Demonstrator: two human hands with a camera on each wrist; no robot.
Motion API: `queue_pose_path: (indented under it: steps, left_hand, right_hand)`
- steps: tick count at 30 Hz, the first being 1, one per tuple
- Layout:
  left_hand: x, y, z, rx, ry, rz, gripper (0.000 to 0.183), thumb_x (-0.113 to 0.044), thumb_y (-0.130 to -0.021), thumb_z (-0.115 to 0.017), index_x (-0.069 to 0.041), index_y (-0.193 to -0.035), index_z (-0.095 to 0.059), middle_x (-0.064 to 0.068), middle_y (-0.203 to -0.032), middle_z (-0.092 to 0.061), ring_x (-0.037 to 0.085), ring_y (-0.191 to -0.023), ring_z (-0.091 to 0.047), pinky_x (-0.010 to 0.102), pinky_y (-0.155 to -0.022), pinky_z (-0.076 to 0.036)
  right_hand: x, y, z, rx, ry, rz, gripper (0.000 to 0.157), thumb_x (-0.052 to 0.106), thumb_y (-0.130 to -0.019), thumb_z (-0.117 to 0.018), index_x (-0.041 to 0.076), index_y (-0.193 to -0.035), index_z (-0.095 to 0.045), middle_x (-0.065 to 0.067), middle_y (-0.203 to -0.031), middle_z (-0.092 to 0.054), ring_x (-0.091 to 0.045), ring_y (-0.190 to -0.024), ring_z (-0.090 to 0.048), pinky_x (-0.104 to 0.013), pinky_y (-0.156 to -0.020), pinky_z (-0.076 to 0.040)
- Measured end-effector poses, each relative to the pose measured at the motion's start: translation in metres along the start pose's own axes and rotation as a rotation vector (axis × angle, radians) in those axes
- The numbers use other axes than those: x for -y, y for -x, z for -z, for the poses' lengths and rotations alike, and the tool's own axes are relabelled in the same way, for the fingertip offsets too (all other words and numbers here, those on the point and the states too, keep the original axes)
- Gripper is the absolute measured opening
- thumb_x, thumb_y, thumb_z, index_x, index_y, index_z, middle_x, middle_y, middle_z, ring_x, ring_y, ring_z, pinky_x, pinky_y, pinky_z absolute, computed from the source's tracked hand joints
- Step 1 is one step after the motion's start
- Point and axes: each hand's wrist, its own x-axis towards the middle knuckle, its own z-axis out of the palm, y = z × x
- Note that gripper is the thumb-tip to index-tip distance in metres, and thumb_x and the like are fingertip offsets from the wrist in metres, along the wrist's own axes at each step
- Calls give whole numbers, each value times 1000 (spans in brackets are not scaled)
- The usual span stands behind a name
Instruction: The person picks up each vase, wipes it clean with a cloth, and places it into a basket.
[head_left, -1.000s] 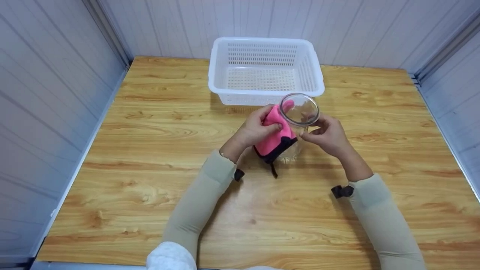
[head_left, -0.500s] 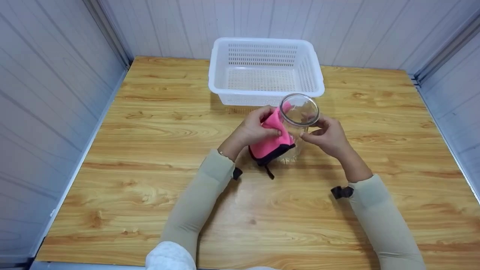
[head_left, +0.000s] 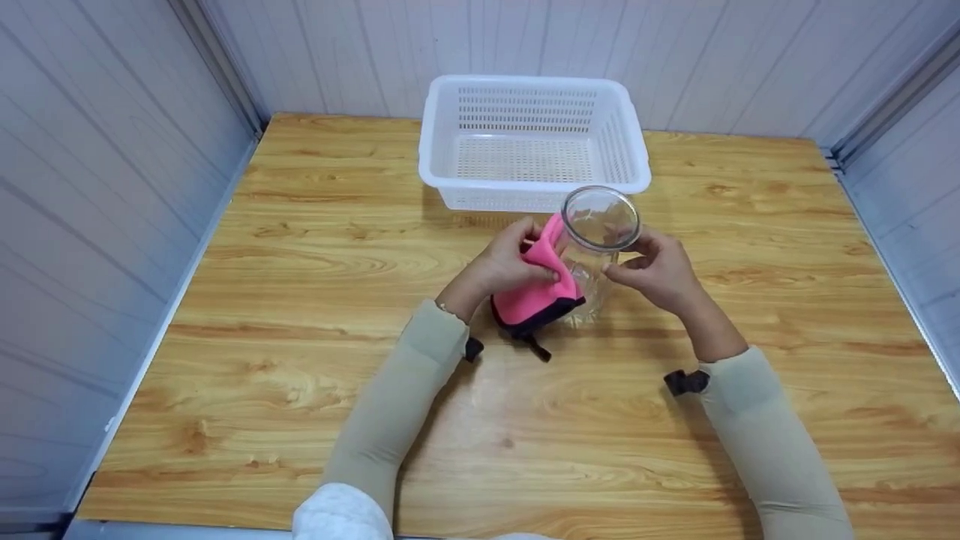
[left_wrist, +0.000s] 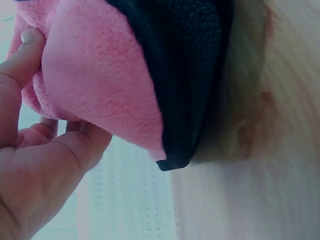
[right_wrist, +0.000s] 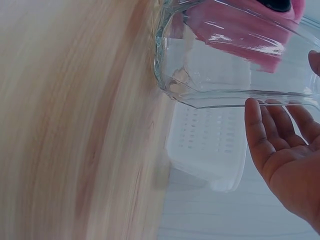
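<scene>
Left hand (head_left: pixel 504 262) pinches pink, black-edged cloth (head_left: pixel 534 301) between thumb and fingers, beside clear glass jar (head_left: pixel 587 264). Right hand (head_left: pixel 660 274) grips jar between fingers and thumb; jar stands upright on counter (head_left: pixel 315 337).

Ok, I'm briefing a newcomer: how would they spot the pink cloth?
On the wooden table, find the white basket, then the clear glass jar in front. Beside the jar, the left hand holds the cloth. Only it is bright pink with a black edge.

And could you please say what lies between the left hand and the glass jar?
The pink cloth, pinched in the left hand; the head view shows this.
</scene>
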Motion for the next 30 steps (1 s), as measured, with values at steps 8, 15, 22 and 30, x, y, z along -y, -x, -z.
queue_pose_path:
  steps: [8,15,22,30]
  left_hand:
    - [5,-1,-1,16,-36,6,50,-14,-71,-85,-11,-105,-49,5,-120,-57,19,-108,-61,31,-90,-51]
    - [8,1,1,35,-56,31,48,-12,-72,-84,-10,-104,-48,5,-119,-57,19,-110,-59,32,-92,-49]
    - [14,0,4,11,-68,-60,34,-13,-82,-76,-10,-89,-42,3,-98,-49,16,-95,-49,25,-78,-42]
    - [14,-1,6,-31,-28,-96,34,-15,-84,-74,-12,-81,-40,1,-90,-41,15,-90,-43,23,-73,-37]
  right_hand:
    - [-2,-1,3,18,-9,8,41,-3,-78,-73,-9,-116,-58,15,-98,-64,-3,-92,-62,-18,-73,-55]
    - [-2,-3,2,26,-26,25,47,-4,-78,-72,-8,-123,-58,16,-100,-65,-1,-92,-61,-20,-75,-54]
    - [-1,-2,3,12,72,45,49,-1,-78,-74,-5,-123,-55,-5,-110,-64,-1,-97,-58,-27,-81,-53]
    - [-2,-2,4,30,66,39,46,-2,-79,-73,-6,-121,-53,-14,-116,-61,-2,-99,-57,-24,-80,-52]
